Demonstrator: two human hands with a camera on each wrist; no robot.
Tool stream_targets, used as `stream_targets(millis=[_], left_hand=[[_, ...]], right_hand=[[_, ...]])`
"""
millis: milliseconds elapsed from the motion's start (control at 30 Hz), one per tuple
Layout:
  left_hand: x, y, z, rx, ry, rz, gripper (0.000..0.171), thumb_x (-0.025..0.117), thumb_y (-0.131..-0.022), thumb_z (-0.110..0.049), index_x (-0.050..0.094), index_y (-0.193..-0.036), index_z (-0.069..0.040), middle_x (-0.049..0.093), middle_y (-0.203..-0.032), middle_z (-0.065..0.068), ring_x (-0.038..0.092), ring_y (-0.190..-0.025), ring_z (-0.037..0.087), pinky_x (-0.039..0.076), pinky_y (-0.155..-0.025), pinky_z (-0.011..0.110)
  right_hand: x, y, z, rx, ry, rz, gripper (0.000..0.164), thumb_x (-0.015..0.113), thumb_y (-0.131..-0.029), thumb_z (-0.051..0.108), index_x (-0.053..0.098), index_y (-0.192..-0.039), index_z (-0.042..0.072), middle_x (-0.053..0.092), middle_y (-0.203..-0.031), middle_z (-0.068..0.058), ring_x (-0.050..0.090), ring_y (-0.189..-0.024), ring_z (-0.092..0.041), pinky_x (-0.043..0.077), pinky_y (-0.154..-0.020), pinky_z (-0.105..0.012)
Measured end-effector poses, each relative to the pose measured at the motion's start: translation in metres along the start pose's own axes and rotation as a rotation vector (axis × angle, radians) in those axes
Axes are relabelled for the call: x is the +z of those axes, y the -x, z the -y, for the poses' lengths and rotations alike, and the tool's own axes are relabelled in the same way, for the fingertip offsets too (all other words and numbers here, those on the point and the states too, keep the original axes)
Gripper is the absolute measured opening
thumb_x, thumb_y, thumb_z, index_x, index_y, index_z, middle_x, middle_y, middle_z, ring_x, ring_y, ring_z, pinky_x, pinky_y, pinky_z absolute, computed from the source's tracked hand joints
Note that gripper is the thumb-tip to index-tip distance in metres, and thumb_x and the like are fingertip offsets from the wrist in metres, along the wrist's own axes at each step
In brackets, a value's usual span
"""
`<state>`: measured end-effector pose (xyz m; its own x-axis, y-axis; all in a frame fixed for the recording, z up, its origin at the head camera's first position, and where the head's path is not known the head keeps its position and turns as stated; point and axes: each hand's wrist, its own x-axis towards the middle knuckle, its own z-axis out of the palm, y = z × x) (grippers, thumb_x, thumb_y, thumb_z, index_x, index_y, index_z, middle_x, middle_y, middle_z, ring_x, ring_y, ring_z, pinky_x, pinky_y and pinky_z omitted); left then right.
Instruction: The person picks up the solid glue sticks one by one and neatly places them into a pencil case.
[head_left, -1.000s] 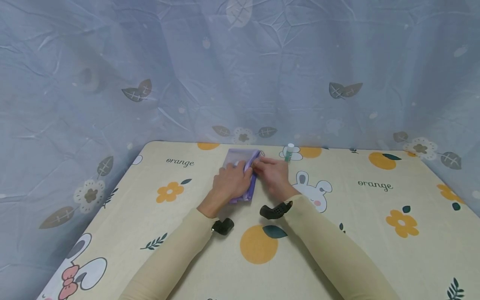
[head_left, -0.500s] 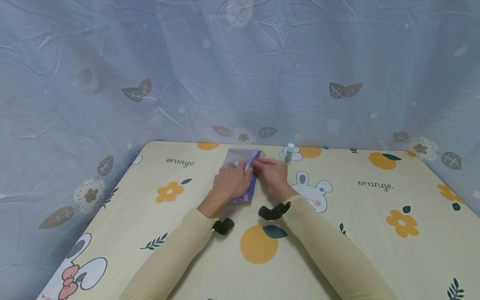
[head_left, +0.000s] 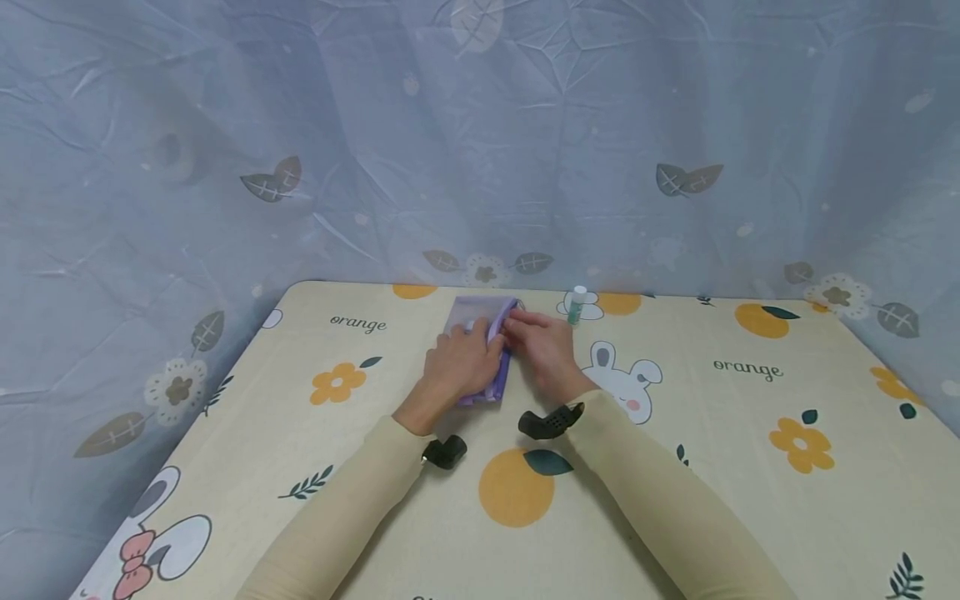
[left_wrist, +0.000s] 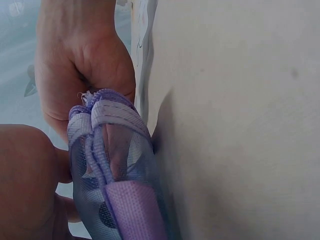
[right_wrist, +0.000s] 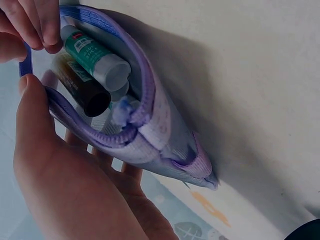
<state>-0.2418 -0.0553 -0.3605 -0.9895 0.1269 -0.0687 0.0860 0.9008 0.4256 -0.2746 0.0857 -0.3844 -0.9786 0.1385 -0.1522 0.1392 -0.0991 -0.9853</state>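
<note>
A translucent mesh zip pouch with purple edging lies near the table's far side. In the right wrist view the pouch gapes at its zip. Inside are a green glue stick, a dark tube and part of another tube. My left hand grips the pouch, thumb at the rim of the opening and fingers over its upper face. My right hand pinches the opposite part of the zip edge; its fingertips are at the opening. In the left wrist view, the mesh partly hides them.
A small green glue stick with a white cap stands upright on the table, just beyond my right hand. The patterned cloth covers the table, and a grey-blue curtain hangs behind its far edge.
</note>
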Motion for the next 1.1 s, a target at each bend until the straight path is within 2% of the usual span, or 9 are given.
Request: stream_targets(millis=[167, 367, 700, 933, 1100], left_hand=[[0.000, 0.000, 0.000, 0.005, -0.007, -0.002, 0.062, 0.033, -0.112, -0.052, 0.040, -0.163, -0.017, 0.053, -0.153, 0.023, 0.053, -0.136, 0.048, 0.047, -0.109, 0.064], [-0.001, 0.000, 0.000, 0.005, -0.008, -0.004, 0.062, 0.034, -0.112, -0.052, 0.041, -0.162, -0.017, 0.053, -0.152, 0.023, 0.054, -0.135, 0.048, 0.047, -0.109, 0.064], [-0.002, -0.001, 0.001, 0.016, -0.016, 0.010, 0.062, 0.032, -0.112, -0.052, 0.040, -0.162, -0.017, 0.053, -0.152, 0.023, 0.053, -0.137, 0.049, 0.047, -0.109, 0.065], [-0.002, 0.000, 0.001, 0.007, -0.008, 0.027, 0.062, 0.031, -0.113, -0.051, 0.038, -0.164, -0.017, 0.051, -0.155, 0.023, 0.051, -0.140, 0.049, 0.046, -0.111, 0.065], [-0.002, 0.000, 0.001, 0.003, -0.008, 0.029, 0.062, 0.031, -0.113, -0.051, 0.038, -0.165, -0.017, 0.049, -0.157, 0.023, 0.049, -0.141, 0.049, 0.045, -0.112, 0.065]], right_hand=[[-0.002, -0.002, -0.001, -0.003, -0.021, -0.001, 0.037, 0.071, -0.100, 0.005, 0.070, -0.137, 0.000, 0.072, -0.132, -0.022, 0.077, -0.100, -0.016, 0.063, -0.089, -0.025], [-0.007, -0.004, 0.000, -0.030, -0.025, 0.013, 0.037, 0.071, -0.100, 0.003, 0.069, -0.136, -0.001, 0.074, -0.128, -0.026, 0.078, -0.102, -0.019, 0.063, -0.091, -0.027], [-0.016, -0.005, 0.006, -0.028, 0.032, 0.014, 0.040, 0.074, -0.100, 0.012, 0.069, -0.139, 0.006, 0.072, -0.137, -0.016, 0.077, -0.114, -0.022, 0.059, -0.100, -0.029], [-0.021, -0.003, 0.010, -0.029, 0.041, 0.019, 0.042, 0.073, -0.102, 0.015, 0.067, -0.142, 0.005, 0.069, -0.140, -0.016, 0.077, -0.102, -0.013, 0.059, -0.100, -0.029], [-0.022, -0.002, 0.009, -0.027, 0.056, 0.010, 0.042, 0.074, -0.101, 0.016, 0.068, -0.141, 0.005, 0.070, -0.139, -0.013, 0.078, -0.104, -0.014, 0.059, -0.098, -0.026]])
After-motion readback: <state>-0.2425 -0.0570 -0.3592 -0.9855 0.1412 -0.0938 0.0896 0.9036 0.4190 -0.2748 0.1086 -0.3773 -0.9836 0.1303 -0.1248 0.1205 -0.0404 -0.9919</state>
